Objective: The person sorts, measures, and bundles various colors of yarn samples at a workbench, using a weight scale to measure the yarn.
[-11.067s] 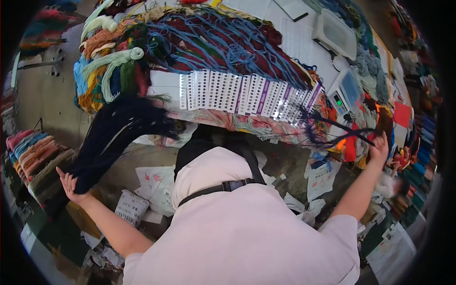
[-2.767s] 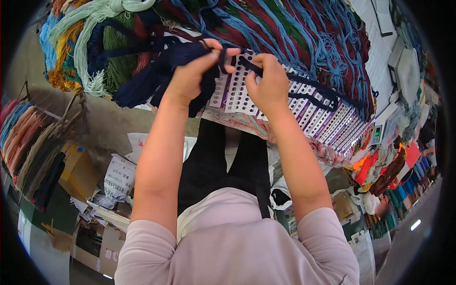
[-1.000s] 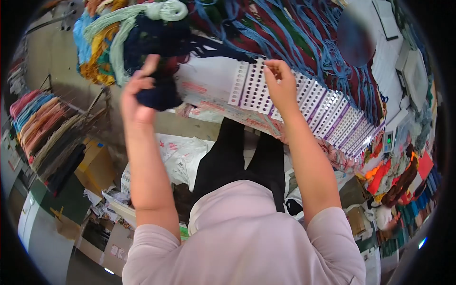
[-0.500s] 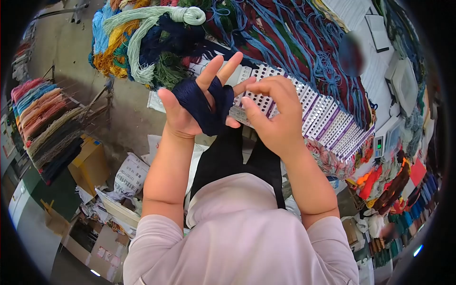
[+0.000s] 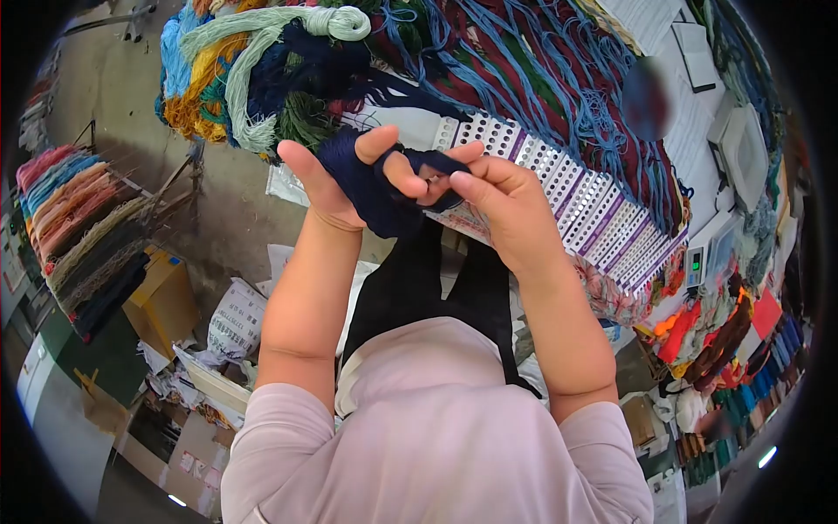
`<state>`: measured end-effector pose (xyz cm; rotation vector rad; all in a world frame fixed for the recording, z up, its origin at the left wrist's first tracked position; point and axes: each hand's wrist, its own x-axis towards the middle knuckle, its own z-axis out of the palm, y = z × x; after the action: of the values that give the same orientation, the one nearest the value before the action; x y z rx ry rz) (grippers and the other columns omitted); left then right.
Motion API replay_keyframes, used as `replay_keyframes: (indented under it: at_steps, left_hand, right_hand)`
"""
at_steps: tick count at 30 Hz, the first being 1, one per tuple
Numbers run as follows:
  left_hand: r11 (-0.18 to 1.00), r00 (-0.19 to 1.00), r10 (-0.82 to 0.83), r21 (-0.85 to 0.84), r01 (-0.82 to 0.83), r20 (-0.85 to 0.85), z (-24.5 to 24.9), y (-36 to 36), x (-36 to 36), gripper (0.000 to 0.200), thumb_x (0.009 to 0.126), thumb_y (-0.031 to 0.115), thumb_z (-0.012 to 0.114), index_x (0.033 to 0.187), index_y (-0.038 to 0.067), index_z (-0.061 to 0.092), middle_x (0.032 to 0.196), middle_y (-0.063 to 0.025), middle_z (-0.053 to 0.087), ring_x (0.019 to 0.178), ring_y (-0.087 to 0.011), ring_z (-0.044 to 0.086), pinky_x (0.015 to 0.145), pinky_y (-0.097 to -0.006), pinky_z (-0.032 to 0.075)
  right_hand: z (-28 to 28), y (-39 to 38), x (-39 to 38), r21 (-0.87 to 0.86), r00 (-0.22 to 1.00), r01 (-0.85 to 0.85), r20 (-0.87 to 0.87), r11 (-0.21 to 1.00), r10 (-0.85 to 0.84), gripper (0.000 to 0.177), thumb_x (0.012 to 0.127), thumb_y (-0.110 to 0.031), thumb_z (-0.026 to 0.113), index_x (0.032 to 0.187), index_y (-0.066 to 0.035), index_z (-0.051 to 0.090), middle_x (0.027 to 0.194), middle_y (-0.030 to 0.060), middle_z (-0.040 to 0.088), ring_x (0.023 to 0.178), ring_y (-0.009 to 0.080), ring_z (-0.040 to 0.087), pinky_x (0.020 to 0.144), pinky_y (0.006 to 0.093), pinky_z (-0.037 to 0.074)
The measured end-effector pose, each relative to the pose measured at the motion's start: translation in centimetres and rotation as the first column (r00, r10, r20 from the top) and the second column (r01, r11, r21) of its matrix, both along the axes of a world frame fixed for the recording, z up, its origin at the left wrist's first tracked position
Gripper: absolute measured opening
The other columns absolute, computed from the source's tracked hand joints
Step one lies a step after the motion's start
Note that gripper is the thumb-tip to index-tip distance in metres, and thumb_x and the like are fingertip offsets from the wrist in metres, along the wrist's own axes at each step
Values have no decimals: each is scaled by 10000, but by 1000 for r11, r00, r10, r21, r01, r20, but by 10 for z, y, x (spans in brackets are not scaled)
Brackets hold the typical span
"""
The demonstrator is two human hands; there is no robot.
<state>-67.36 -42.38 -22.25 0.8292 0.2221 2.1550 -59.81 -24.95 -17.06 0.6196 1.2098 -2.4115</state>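
A skein of navy blue yarn (image 5: 374, 196) is looped around my left hand (image 5: 327, 194), crossing the palm and passing between the fingers. The left thumb sticks out to the side, while the other fingers bend through the yarn. Close to those fingertips, my right hand (image 5: 522, 214) pinches a part of the navy yarn between thumb and forefinger, pulling a loop toward the right. Some left fingers are partly hidden by the yarn. Both hands are above my lap, in front of the table's edge.
White cards with rows of holes (image 5: 567, 196) line the table edge. Blue and maroon yarn (image 5: 524, 61) covers the table beyond, with a pale green skein (image 5: 340, 24) at its left. A digital scale (image 5: 696, 266) sits to the right. Colored skeins hang on a rack (image 5: 78, 218) at left.
My right hand has closed in a pinch on the yarn. The left fingers, spread upward before, have bent toward the right hand, and the yarn now stretches between both hands.
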Motion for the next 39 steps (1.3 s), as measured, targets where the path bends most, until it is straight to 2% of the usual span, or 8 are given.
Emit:
replay_keyframes:
  at_steps: [5,7,14,19,26,32,36,39]
  left_hand:
    - [992,933,-117,74,97,341,-16,-30,5,947,785,815,315,1466,157,324,1207,-146,586,1252,-509,373,953,-651,346]
    - [997,901,-39,-48,66,433,-14,-75,-5,759,850,719,425,1338,140,485,748,-60,535,628,-183,428,548,-305,350]
    - [663,503,743,-593,-458,442,14,-259,-40,292,983,244,449,789,49,548,557,28,338,446,-73,332,483,-232,298]
    - [633,476,757,-681,-367,447,6,-173,-64,283,929,158,516,677,99,404,609,28,408,444,-72,326,470,-225,338]
    - [114,929,369,-993,0,42,-124,55,7,364,917,166,571,1238,-6,570,1083,-57,656,637,-50,451,608,-183,389]
    - [-154,955,143,-959,-236,-258,-147,89,23,252,890,172,559,1087,49,656,827,-57,677,658,-98,598,568,-241,461]
    - [-122,980,99,-979,-162,-175,-140,94,10,197,893,158,549,1007,50,669,716,-34,625,561,-98,560,550,-245,451]
    - [28,972,236,-999,-19,-11,-148,94,9,135,917,121,563,955,39,664,728,15,593,547,-55,495,526,-204,405]
  right_hand:
    - [-14,58,23,-419,959,284,135,863,-250,96,925,-100,540,926,-33,609,620,-17,463,599,133,509,770,333,501]
    - [-14,127,57,-452,874,486,245,748,-420,121,930,-128,529,910,-28,594,612,-24,418,563,109,457,694,314,472]
    - [83,418,338,406,277,889,-108,212,-955,305,952,-287,478,950,11,548,629,-10,350,528,80,329,471,242,241]
    - [64,365,273,769,500,628,-282,119,-819,286,938,-240,492,1080,-12,588,658,-35,392,548,71,375,509,220,339]
    - [-138,111,64,754,881,224,114,617,-460,223,910,-214,579,996,-39,687,785,20,669,629,78,536,582,254,439]
    - [-196,40,1,971,998,53,-48,233,-30,189,823,-199,679,854,-14,705,670,42,659,577,128,598,586,265,455]
    - [-202,35,-4,870,968,85,43,485,-247,139,784,-159,715,811,-24,692,673,66,653,618,159,610,604,284,466]
    - [-193,31,-5,954,977,64,-1,293,-211,127,793,-157,703,821,-33,692,731,67,657,655,166,622,597,279,465]
